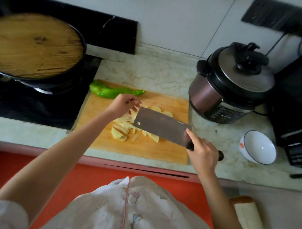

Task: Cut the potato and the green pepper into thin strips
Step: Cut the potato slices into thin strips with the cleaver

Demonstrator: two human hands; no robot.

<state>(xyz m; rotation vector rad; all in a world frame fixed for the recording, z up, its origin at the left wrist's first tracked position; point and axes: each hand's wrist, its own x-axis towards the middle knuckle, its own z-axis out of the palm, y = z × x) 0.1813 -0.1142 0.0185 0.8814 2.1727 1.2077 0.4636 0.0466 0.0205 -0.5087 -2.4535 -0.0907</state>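
Observation:
A wooden cutting board (161,150) lies on the counter. Potato slices (119,135) and thin potato strips (125,122) are piled at its middle, with more slices (162,111) behind the blade. A whole green pepper (110,91) rests on the board's far left corner. My right hand (202,155) grips the dark handle of a cleaver (161,125), whose broad blade is tilted over the potato, index finger stretched along the blade. My left hand (123,105) hovers at the blade's far tip above the strips, fingers loosely bent; they seem to touch the blade's edge.
A black pan with a wooden lid (31,45) sits on the stove to the left. A pressure cooker (230,83) stands right of the board. A white bowl (258,147) lies near a black appliance (301,114). The counter edge runs just below the board.

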